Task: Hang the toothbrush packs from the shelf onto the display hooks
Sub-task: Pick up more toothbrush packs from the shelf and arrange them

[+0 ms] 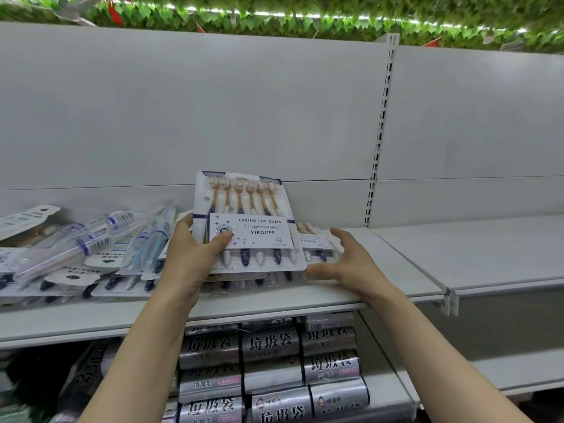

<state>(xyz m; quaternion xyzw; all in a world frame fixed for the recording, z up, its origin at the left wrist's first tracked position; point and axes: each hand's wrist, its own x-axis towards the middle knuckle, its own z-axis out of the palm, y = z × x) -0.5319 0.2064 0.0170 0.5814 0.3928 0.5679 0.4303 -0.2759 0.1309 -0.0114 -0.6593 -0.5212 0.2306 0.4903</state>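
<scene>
My left hand [192, 254] grips a white toothbrush pack [253, 215] with brown and navy brushes and a "CARING FOR GUMS" label, thumb on its front, tilting it up off a stack of like packs [317, 242] on the white shelf [274, 303]. My right hand [345, 261] sits just right of the stack, fingers spread and relaxed, fingertips near the lower packs; whether it touches them is unclear. No display hooks are visible on the bare grey back panel [213, 111].
A jumble of other toothbrush packs [91, 242] covers the shelf's left part. Rolls of silver bin bags [271, 346] fill the shelf below. A slotted upright [380, 132] divides the bays; the right bay's shelf [473, 248] is bare. Fake leaves hang above.
</scene>
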